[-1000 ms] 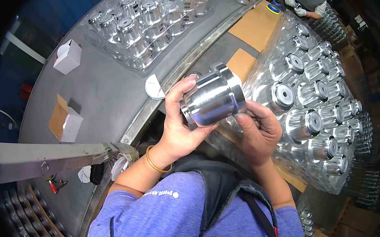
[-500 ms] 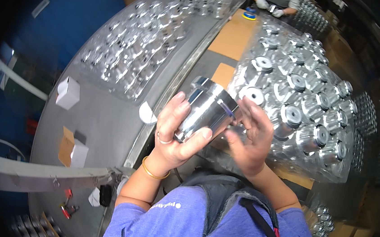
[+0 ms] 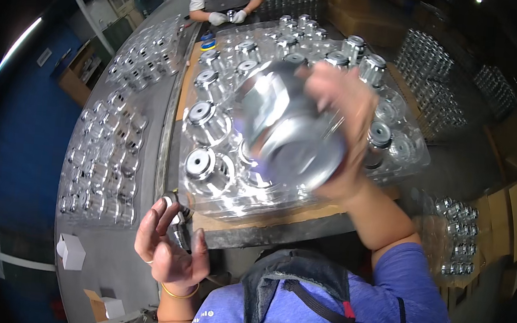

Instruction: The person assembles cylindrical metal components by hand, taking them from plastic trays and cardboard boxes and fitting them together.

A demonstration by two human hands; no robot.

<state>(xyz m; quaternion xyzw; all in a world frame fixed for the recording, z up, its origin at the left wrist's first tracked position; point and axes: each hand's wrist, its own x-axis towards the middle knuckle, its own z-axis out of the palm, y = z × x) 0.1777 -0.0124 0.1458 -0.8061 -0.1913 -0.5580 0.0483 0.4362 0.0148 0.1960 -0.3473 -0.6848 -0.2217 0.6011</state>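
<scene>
My right hand (image 3: 351, 123) grips a shiny metal cylinder (image 3: 299, 150) from its right side, over the tray. The cylinder is tilted, its round end facing me, and motion smears it and my fingertips. My left hand (image 3: 170, 252) is open by the bench's front edge, palm up, fingers apart and bent, with nothing in it. Just behind its fingers lies a small metal-and-dark object (image 3: 182, 232), partly hidden; I cannot make out its kind. Below the raised cylinder, a clear plastic tray (image 3: 239, 209) holds several similar metal cylinders (image 3: 205, 120) with ring-shaped tops.
More trayed metal parts (image 3: 102, 160) stand on the grey table (image 3: 155, 152) at left. White boxes (image 3: 71, 251) lie nearer. A co-worker (image 3: 226, 2) in white gloves handles a small part at the far end. Stacked parts (image 3: 426, 71) and cartons (image 3: 503, 213) stand at right.
Both hands were around the cylinder; now only my right hand has it, farther forward over the tray. My left hand has let go and moved down left. The view has swung right.
</scene>
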